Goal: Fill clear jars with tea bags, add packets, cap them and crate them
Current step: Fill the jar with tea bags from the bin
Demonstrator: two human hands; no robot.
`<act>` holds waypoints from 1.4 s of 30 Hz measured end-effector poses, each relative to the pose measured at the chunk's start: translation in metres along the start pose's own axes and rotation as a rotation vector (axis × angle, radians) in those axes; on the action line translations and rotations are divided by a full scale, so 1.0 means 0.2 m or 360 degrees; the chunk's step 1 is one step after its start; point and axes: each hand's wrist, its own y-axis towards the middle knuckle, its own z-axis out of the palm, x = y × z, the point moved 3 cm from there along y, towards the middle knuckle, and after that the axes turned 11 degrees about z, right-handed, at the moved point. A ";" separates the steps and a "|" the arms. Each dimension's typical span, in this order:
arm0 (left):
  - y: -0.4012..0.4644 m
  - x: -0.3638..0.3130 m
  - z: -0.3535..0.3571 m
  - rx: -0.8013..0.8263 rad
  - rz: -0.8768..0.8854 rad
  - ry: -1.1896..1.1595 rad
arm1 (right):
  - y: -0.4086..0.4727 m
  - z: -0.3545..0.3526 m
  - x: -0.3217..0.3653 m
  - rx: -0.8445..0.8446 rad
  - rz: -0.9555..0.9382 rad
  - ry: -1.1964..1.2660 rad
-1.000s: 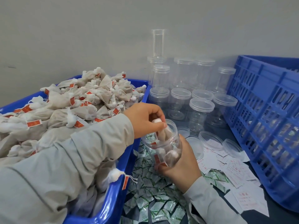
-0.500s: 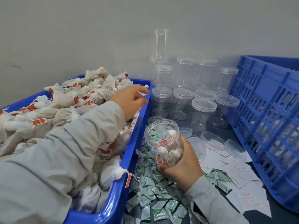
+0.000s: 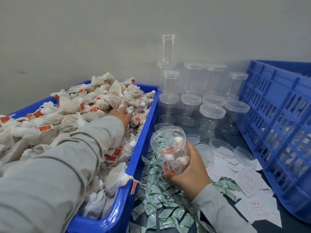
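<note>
My right hand (image 3: 189, 171) grips a clear open jar (image 3: 169, 145) from below and tilts its mouth toward the left. A few tea bags with red tags lie inside it. My left hand (image 3: 121, 113) reaches across the blue bin (image 3: 145, 132) and rests its straight fingers on the heap of beige tea bags (image 3: 94, 105); the fingertips sink partly into the heap. Green and white packets (image 3: 156, 197) are scattered under the jar. The blue crate (image 3: 277, 125) stands at the right.
Several empty capped jars (image 3: 212, 113) are stacked against the wall behind the held jar. Loose clear lids (image 3: 220, 145) lie beside white paper slips (image 3: 244, 179) on the dark table. One tea bag (image 3: 123, 179) hangs over the bin's rim.
My left hand left the jar's mouth after dropping a tea bag in and moved back left into the heap of tea bags. The right hand kept holding the jar.
</note>
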 end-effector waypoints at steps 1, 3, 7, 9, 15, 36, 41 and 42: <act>0.00 0.00 0.00 0.0013 -0.0034 -0.0020 | 0.00 0.00 0.00 0.0002 -0.0001 -0.0001; -0.01 -0.01 0.00 -0.0022 -0.0060 -0.0010 | 0.00 0.00 0.00 0.0004 -0.0002 0.0000; 0.00 0.00 -0.01 -0.0129 -0.0099 -0.0063 | 0.00 0.00 0.00 -0.0001 -0.0002 0.0010; 0.00 0.00 -0.04 -0.0178 -0.0119 -0.0139 | 0.00 0.00 0.00 0.0000 -0.0004 0.0007; -0.02 0.07 -0.11 -0.0456 -0.0242 -0.0444 | -0.01 -0.01 0.00 0.0001 -0.0023 -0.0007; -0.15 0.08 -0.24 -0.1026 -0.0018 -0.0864 | -0.02 0.00 0.02 -0.0029 -0.0027 -0.0045; -0.30 -0.13 -0.33 -0.0979 0.0446 -0.1633 | -0.01 0.00 0.02 -0.0019 -0.0011 0.0017; -0.32 -0.17 -0.35 -0.0926 0.0544 -0.1809 | -0.01 0.00 0.02 -0.0021 -0.0011 0.0017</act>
